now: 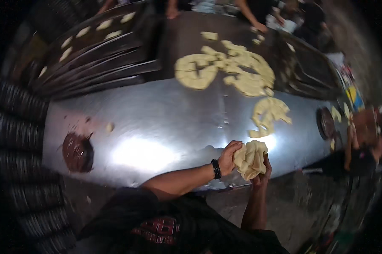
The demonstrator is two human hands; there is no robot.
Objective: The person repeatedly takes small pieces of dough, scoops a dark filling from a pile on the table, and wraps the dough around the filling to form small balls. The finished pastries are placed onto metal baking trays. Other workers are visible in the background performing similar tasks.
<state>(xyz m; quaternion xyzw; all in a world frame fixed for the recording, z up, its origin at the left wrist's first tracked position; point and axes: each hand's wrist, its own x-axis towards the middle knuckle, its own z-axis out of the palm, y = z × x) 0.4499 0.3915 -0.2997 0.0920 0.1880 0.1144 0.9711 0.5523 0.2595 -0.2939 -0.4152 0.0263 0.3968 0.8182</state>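
Red lettering with pale edges is printed on the front of the wearer's black shirt (208,230), near the lower edge of the view. The print (162,226) has large, blocky characters and smaller ones by them, slanted and partly blurred by the dim light.

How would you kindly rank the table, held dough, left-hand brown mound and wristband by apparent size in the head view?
1. Table
2. Held dough and brown mound: look alike, so unranked
3. Wristband

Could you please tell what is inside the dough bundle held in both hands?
Only the outer folds of the dough bundle show, between left hand and right hand; its inside is covered.
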